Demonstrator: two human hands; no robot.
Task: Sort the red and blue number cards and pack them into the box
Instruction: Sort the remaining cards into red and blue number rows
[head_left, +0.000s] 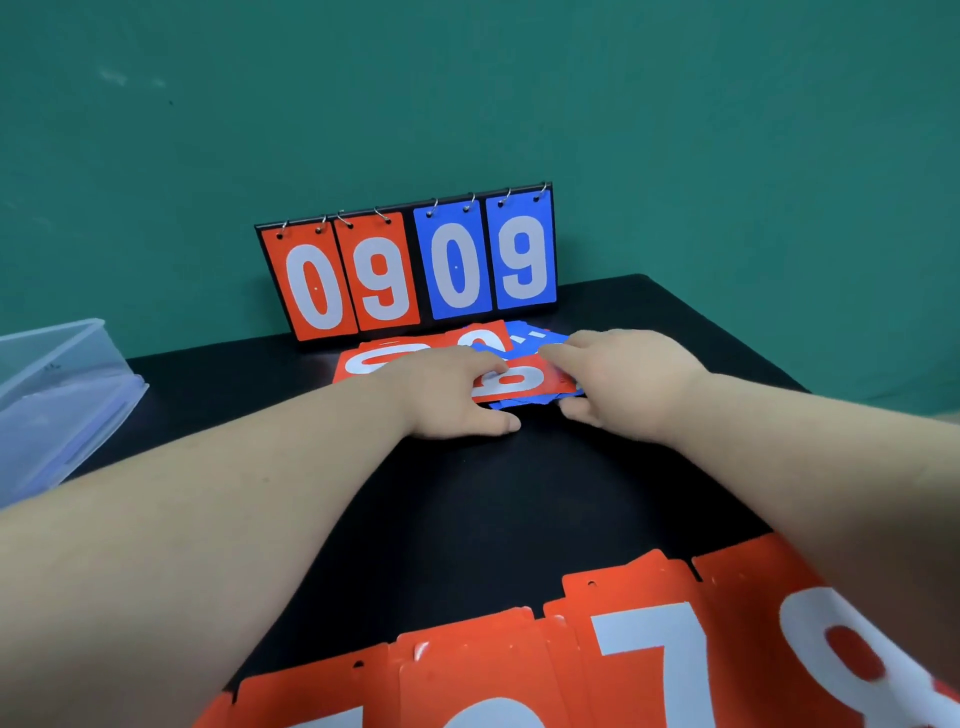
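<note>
Across the black bench (467, 493), largest first: a translucent plastic box (57, 395) is sitting at the far left edge, well apart from the work. Behind the hands a black flip scoreboard (410, 265) is standing upright, showing red 0 9 and blue 0 9. Along the near edge a row of red number cards (623, 649) is lying fanned out, no blue among them. Just in front of the scoreboard a mixed pile of red and blue cards (395, 356) is lying loose. The left hand (447, 395) is resting flat on the pile, fingers straight, thumb on the bench. The right hand (618, 379) is pinching the end of the top red card (519, 382), fingers above, thumb at its near edge.

Risks, as I am judging them:
- The cards are overlapping and looking slick, so a blue one may be riding along under the red.
- The flat hand may be shoving the pile against the scoreboard and tipping it.
</note>
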